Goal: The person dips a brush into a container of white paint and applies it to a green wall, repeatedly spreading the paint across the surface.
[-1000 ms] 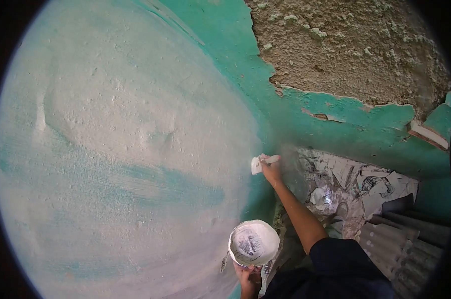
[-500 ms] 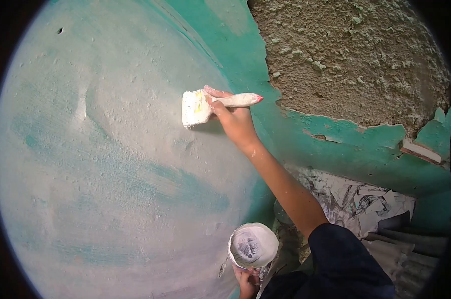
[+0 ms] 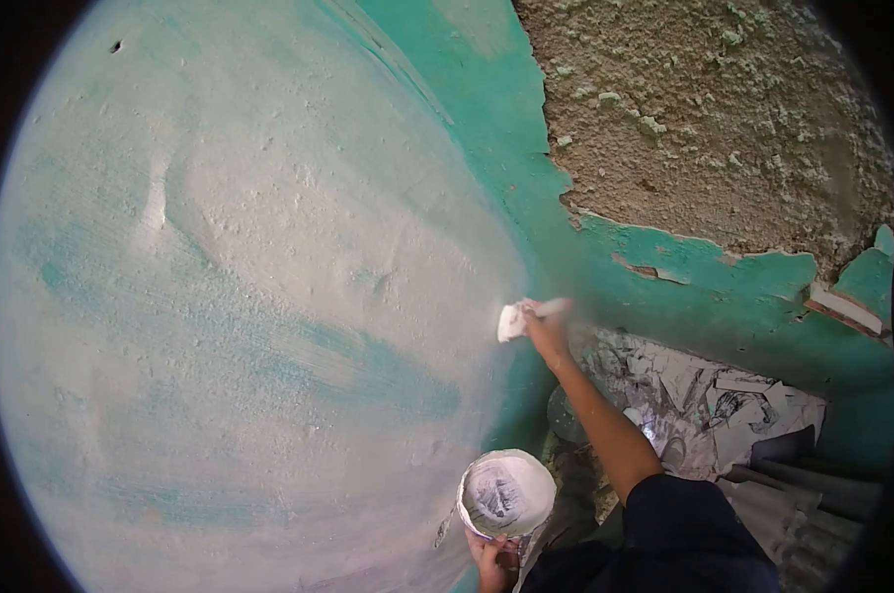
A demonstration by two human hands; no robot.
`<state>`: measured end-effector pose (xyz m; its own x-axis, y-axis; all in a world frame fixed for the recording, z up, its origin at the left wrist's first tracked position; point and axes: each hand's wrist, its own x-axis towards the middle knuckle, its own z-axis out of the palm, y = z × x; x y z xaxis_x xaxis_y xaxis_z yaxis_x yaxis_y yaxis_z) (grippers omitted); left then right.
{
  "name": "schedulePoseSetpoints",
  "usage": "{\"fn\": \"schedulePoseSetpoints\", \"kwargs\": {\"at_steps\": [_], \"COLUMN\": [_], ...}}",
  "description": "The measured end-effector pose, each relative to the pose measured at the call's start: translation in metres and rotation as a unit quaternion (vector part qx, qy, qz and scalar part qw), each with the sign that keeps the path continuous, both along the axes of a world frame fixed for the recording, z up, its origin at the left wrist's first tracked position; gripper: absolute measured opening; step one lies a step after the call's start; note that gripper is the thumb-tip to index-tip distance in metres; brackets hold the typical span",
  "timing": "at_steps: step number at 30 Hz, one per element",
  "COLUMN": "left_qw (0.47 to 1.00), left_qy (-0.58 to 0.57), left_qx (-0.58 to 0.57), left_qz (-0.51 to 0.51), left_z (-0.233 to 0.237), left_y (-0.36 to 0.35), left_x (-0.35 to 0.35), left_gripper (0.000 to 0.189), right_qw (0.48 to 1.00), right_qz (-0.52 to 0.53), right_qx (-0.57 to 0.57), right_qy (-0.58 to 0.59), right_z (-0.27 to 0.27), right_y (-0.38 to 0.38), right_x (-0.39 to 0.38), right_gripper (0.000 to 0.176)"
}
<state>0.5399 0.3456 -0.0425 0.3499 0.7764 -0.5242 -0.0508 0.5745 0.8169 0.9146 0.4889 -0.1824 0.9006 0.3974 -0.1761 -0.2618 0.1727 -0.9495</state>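
Observation:
My right hand (image 3: 543, 326) is closed round the handle of a wide paintbrush (image 3: 512, 322), whose white-coated head is at the right edge of the whitish painted area of the wall (image 3: 299, 247). The brush handle points right and is blurred. Low in the view, my left hand (image 3: 494, 558) holds a round white bucket (image 3: 507, 492) from below and beside its near wall. Whitish paint and dark streaks show inside the bucket. Turquoise patches show through the pale coat on the wall.
Bare rough plaster (image 3: 704, 119) fills the upper right, edged by peeling turquoise paint (image 3: 684, 262). Below it lie scattered pale scraps (image 3: 684, 385) and grey corrugated sheets (image 3: 812, 504). A round grey object (image 3: 566, 415) stands behind my right forearm.
My right hand has moved down and to the right with the brush, from the middle of the pale area to its right edge. The bucket is still in my left hand.

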Motion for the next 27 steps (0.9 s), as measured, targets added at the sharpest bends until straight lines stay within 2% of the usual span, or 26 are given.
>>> {"fn": "schedulePoseSetpoints", "kwargs": {"at_steps": [1, 2, 3, 4, 7, 8, 10, 11, 12, 14, 16, 18, 21, 23, 25, 27], "left_qw": [1.0, 1.0, 0.997, 0.991, 0.985, 0.985, 0.984, 0.985, 0.989, 0.993, 1.0, 1.0, 0.999, 0.999, 1.0, 0.999], "left_qy": [-0.002, -0.006, -0.07, -0.133, -0.171, -0.171, -0.177, -0.174, -0.148, -0.118, 0.001, 0.008, 0.031, 0.046, -0.015, -0.027], "left_qx": [-0.007, -0.007, 0.01, 0.026, 0.017, 0.016, 0.013, 0.014, 0.02, 0.028, -0.025, -0.021, -0.019, -0.017, -0.013, -0.019], "left_qz": [-0.007, -0.007, -0.002, 0.002, 0.017, 0.016, 0.015, 0.015, 0.006, -0.005, 0.019, 0.016, 0.015, 0.016, 0.008, 0.001], "left_z": [0.0, 0.0, 0.0, 0.002, 0.006, 0.005, 0.003, 0.001, -0.002, -0.002, 0.004, -0.007, -0.009, -0.006, -0.006, -0.02], "left_y": [0.0, 0.0, 0.0, 0.001, 0.003, 0.003, 0.005, 0.005, 0.005, 0.006, 0.002, 0.006, 0.005, 0.004, 0.001, 0.003], "left_x": [0.0, 0.002, 0.008, 0.012, 0.018, 0.018, 0.016, 0.013, 0.008, 0.002, -0.001, -0.006, -0.001, 0.001, 0.001, -0.008], "left_gripper": [0.073, 0.073, 0.073, 0.074, 0.077, 0.077, 0.076, 0.076, 0.076, 0.075, 0.076, 0.077, 0.079, 0.08, 0.08, 0.08], "right_qw": [0.991, 0.985, 0.977, 0.978, 0.964, 0.964, 0.936, 0.938, 0.938, 0.943, 0.949, 0.957, 0.972, 0.982, 0.99, 0.991], "right_qz": [-0.055, -0.045, -0.034, -0.033, -0.031, -0.032, 0.012, 0.055, 0.054, 0.067, 0.038, 0.014, 0.02, 0.007, -0.005, -0.034], "right_qx": [-0.053, -0.085, -0.116, -0.07, 0.08, 0.08, 0.28, 0.287, 0.288, 0.322, 0.313, 0.279, 0.213, 0.172, 0.132, -0.033], "right_qy": [-0.107, -0.143, -0.178, -0.192, -0.252, -0.252, -0.213, -0.187, -0.185, -0.054, 0.013, 0.071, 0.097, 0.073, 0.042, -0.126], "right_z": [0.027, 0.067, 0.113, 0.156, 0.258, 0.267, 0.276, 0.273, 0.258, 0.2, 0.128, 0.059, 0.009, -0.002, 0.009, 0.059], "right_y": [0.009, 0.01, 0.009, 0.009, 0.005, 0.012, 0.022, 0.017, 0.016, 0.021, 0.019, 0.017, 0.01, 0.015, 0.018, 0.026], "right_x": [0.003, 0.007, 0.011, 0.016, 0.028, 0.036, 0.047, 0.049, 0.05, 0.046, 0.038, 0.029, 0.028, 0.033, 0.041, 0.047], "right_gripper": [0.03, 0.03, 0.03, 0.031, 0.032, 0.032, 0.033, 0.035, 0.035, 0.039, 0.043, 0.042, 0.041, 0.04, 0.039, 0.036]}}
